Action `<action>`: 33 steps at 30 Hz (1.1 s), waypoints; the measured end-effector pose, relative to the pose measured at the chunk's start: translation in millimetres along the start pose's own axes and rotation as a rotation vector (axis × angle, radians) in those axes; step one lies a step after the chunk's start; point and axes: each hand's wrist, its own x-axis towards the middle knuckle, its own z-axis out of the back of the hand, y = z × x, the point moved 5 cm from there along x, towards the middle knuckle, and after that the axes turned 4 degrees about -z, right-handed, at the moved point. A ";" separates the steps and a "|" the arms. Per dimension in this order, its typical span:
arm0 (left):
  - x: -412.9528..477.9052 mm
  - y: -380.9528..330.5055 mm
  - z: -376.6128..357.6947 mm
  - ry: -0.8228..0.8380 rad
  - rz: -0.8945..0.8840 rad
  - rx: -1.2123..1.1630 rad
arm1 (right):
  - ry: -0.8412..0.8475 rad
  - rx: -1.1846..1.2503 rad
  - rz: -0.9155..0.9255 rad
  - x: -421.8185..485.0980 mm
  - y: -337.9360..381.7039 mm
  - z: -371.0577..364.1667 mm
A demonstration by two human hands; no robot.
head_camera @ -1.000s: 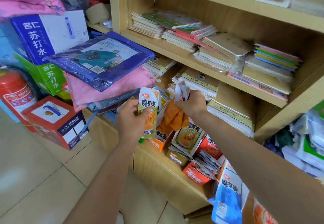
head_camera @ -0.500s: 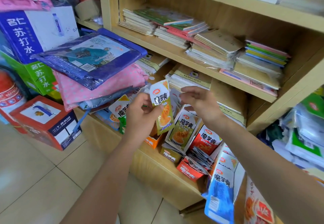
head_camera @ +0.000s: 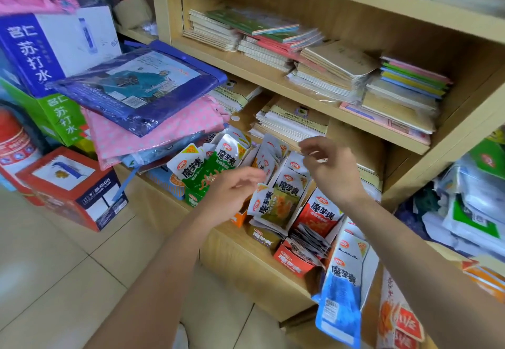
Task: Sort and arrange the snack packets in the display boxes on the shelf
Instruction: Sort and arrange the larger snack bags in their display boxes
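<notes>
Snack packets [head_camera: 273,204] fill display boxes [head_camera: 293,262]; left hand [head_camera: 232,193], right hand [head_camera: 332,169] both empty.

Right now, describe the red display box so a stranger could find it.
On the wooden shelf unit, find the lowest ledge. The red display box stands between the olive box and the blue box. Unlike them, its front is red.

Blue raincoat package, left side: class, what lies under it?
A pink polka-dot package lies directly under the blue raincoat package, with the edge of a pale blue package below that. What supports the stack is covered.
</notes>
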 end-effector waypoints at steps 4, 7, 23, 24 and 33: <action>1.0 -1.0 3.3 -0.247 -0.034 0.074 | 0.323 -0.138 0.158 -5.0 -0.1 -39.4; -0.1 13.1 26.7 -0.357 -0.006 0.206 | 0.397 -0.340 0.305 -2.3 -8.9 -66.2; -28.0 51.7 22.4 0.289 0.109 0.827 | 0.946 -1.016 0.384 -2.0 -6.6 -118.9; -30.6 52.1 23.6 0.290 0.103 0.797 | 0.979 -1.069 0.388 -3.5 -6.8 -120.2; -38.4 50.2 26.9 0.281 0.169 0.759 | 0.746 -1.126 0.373 13.3 -15.9 -112.3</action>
